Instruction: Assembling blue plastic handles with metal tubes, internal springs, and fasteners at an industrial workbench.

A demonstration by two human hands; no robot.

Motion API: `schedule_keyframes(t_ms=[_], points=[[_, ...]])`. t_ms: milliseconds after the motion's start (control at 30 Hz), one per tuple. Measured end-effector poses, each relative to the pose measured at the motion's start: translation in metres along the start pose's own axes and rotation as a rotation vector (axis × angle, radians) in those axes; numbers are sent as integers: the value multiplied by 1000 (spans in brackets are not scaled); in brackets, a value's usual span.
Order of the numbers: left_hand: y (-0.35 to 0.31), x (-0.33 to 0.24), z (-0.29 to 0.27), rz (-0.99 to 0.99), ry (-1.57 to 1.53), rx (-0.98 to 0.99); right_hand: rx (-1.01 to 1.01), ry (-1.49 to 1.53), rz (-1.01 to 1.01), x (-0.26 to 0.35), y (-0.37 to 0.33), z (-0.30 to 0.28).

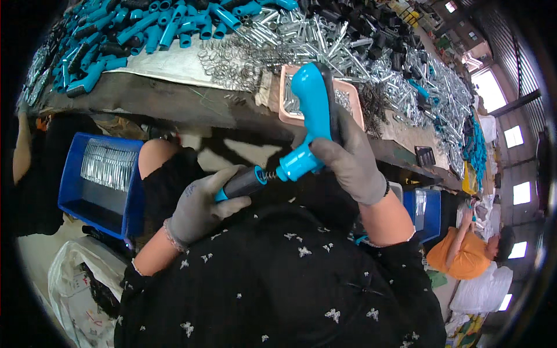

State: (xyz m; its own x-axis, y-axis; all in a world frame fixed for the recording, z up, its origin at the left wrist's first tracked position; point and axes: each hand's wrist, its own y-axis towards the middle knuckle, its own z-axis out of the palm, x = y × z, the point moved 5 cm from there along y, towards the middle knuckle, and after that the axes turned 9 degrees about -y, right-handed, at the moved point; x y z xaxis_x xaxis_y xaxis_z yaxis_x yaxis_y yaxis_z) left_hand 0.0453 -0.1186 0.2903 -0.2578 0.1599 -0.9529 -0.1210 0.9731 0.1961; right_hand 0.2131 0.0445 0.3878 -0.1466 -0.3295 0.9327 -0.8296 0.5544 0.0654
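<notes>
Between long dark workbench [191,108] and black cloth top with pale motifs [267,272]: grips curved glossy teal plastic handle [313,101] in grey-gloved right hand [351,155], clasps black cylindrical grip with teal ends [247,184] in grey-gloved left hand [204,201]. Shows 1 thin metal coil spring [271,176] bridging the gap between these 2 parts, roughly in line. Best to hold that line, keep spring straight, press evenly without twisting.
</notes>
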Motion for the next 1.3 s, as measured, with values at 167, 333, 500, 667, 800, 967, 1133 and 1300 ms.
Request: schedule_keyframes(t_ms=[167, 333, 500, 667, 800, 967, 1133, 1300], points=[[-2, -8, 13, -178, -74, 182, 26, -135, -178, -6, -22, -20], [-14, 6, 20, -611, -514, 486, 325, -545, -551, 16, -37, -26], [-13, -5, 29, -527, -462, 448, 225, -599, -614, 4, -46, -23], [-5, -22, 35, -173, 137, 212, -76, -711, -125, -25, -66, -22], [-3, -24, 35, -146, 168, 121, -55, -934, -248, -14, -74, -27], [0, -29, 36, -109, 288, 160, 16, -1120, -504, 7, -70, -37], [5, -44, 37, 105, 450, 76, 60, -700, -135, -9, -67, -50], [6, -33, 40, 88, 298, 53, -63, -254, 476, -35, -60, -49]])
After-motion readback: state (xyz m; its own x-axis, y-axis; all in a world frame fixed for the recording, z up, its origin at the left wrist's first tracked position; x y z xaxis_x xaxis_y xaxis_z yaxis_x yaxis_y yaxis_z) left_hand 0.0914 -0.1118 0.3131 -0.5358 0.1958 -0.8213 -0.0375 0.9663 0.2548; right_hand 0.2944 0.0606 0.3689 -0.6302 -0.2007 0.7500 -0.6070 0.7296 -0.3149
